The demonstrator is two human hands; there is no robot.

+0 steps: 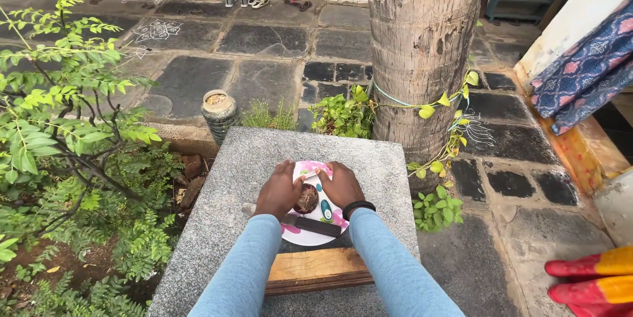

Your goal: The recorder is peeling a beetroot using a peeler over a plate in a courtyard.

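A round white plate [304,234] with pink and teal pictures lies on a grey stone slab [244,159]. On it sits a dark brown lump [306,198] and a dark flat tool [316,226] across its near side. My left hand [278,190] rests on the plate's left part, fingers curled beside the lump. My right hand [340,184], a black band at the wrist, presses on the plate's right part. The two hands' fingertips meet at the plate's far rim over a small pale piece; whether they grip it is unclear. Both arms wear light blue sleeves.
A wooden plank [315,269] lies at the slab's near edge. A thick palm trunk [422,60] with a vine stands right behind. Leafy bushes [59,126] fill the left. A ribbed clay pot [219,114] stands beyond the slab. Patterned cloth [583,70] hangs at right.
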